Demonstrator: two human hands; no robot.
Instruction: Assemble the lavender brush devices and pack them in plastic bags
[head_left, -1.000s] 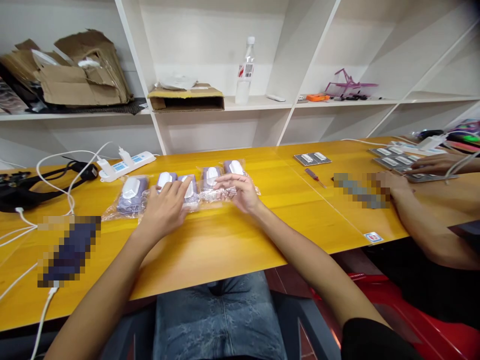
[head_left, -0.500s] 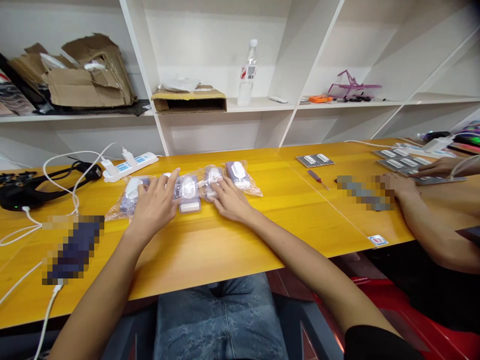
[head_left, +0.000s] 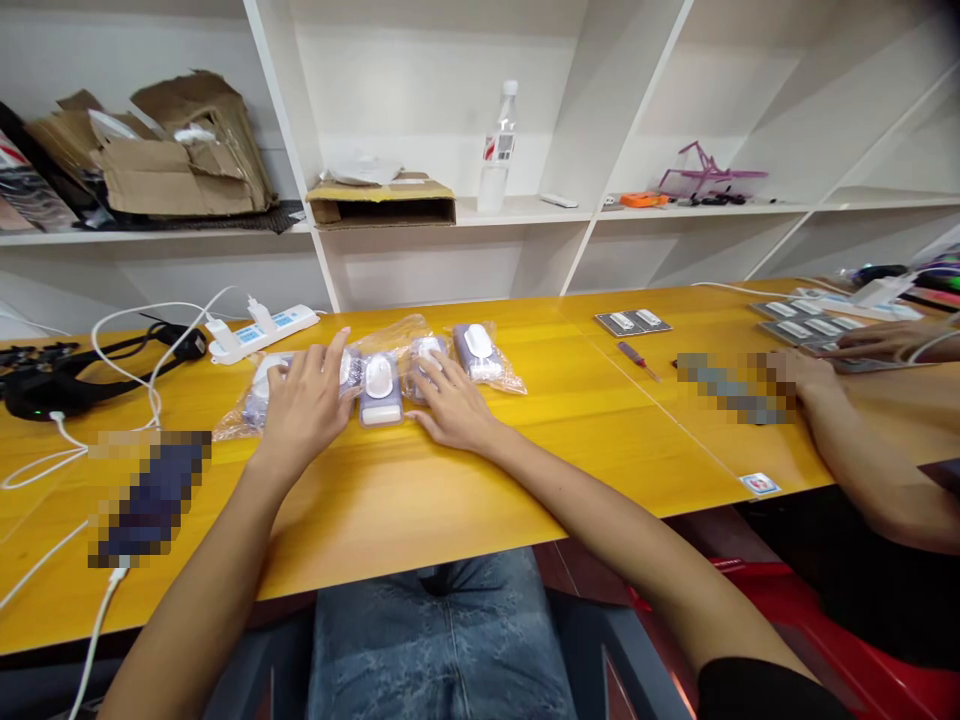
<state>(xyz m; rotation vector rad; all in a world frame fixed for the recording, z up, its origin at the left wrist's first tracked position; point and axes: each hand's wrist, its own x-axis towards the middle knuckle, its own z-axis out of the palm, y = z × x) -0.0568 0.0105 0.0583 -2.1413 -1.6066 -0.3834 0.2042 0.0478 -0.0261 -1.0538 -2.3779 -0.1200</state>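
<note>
Several purple-and-white packaged pieces lie in a row on the table, at least some in clear plastic film (head_left: 397, 333). My left hand (head_left: 306, 405), fingers spread, is over the leftmost piece (head_left: 259, 393) and hides much of it. Beside it, a piece with a white oval top and a white bar (head_left: 380, 388) shows plainly between my hands. My right hand (head_left: 457, 405) is open, with its fingertips on the piece to the right (head_left: 426, 350). The farthest right piece (head_left: 476, 350) lies in its film, just beyond my right fingers.
At left are a power strip (head_left: 264, 333), cables, a black headset (head_left: 97, 370) and a blurred phone (head_left: 150, 500). A screwdriver (head_left: 637, 360) and a grey plate (head_left: 634, 321) lie to the right, near another person's hands (head_left: 810, 375). Shelves behind hold cartons and a bottle (head_left: 496, 150).
The film between my hands has shifted up and back, leaving the middle piece more plainly visible. My left fingers have moved slightly; my right hand has slid a little to the left.
</note>
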